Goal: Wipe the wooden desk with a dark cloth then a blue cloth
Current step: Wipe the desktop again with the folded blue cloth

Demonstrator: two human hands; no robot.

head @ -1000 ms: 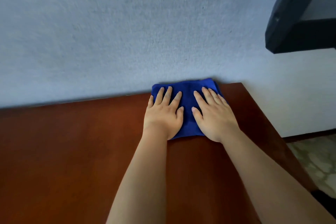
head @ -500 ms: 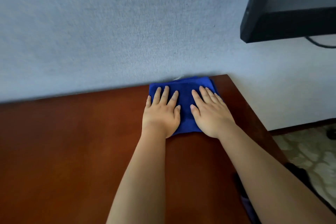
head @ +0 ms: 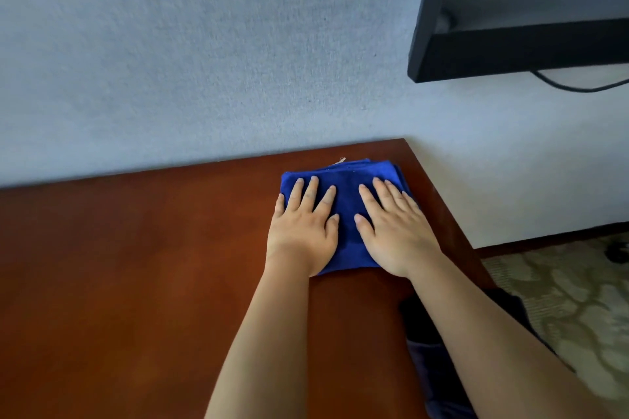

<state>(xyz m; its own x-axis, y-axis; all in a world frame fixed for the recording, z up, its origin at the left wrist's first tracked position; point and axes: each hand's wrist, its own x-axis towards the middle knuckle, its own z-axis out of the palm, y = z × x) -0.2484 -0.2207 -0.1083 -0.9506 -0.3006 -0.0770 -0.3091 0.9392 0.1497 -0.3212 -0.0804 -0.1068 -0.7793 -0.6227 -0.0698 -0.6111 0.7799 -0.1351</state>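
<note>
Both flat, open-fingered grips, left hand (head: pixel 304 227) and right hand (head: pixel 394 227), draw the folded blue cloth (head: pixel 347 207) back from the wall across the table (head: pixel 136 265) near its far right corner, so the second wipe is likely underway.

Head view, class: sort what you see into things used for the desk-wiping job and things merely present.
Job: folded blue cloth; reddish-brown wooden desk; left hand; right hand; crumpled dark cloth.
Merely present: black wall-mounted screen; black cable; patterned floor.
</note>
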